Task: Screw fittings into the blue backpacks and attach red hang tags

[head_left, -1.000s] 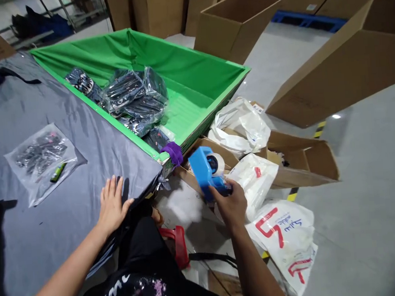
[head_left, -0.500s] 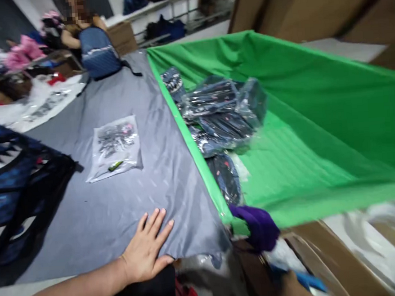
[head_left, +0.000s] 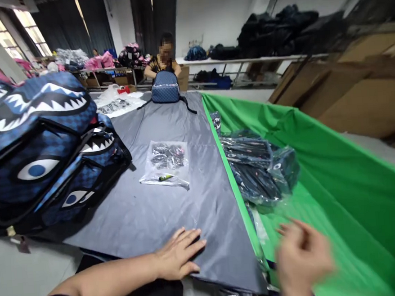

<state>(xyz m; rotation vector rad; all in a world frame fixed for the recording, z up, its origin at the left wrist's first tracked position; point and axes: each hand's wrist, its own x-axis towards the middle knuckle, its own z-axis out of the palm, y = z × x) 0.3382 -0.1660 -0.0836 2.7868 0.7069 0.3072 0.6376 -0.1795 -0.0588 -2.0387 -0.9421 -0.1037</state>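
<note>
My left hand lies flat, fingers spread, on the grey cloth over the table near its front edge. My right hand is raised over the near end of the green-lined bin. Motion blurs it, so I cannot make out whether its fingers hold anything. Ahead of it in the bin lie several dark blue backpacks in clear plastic. Beyond my left hand rests a clear bag of small dark parts, with a yellow-green item on it.
Blue checked backpacks with shark teeth and eyes are piled on the left. At the table's far end a person handles a blue backpack. Cardboard stands behind the bin; shelves with dark bags line the back.
The view has tilted up and turned left. My right hand has risen from low beside a blue object to above the bin. My left hand stays on the cloth.
</note>
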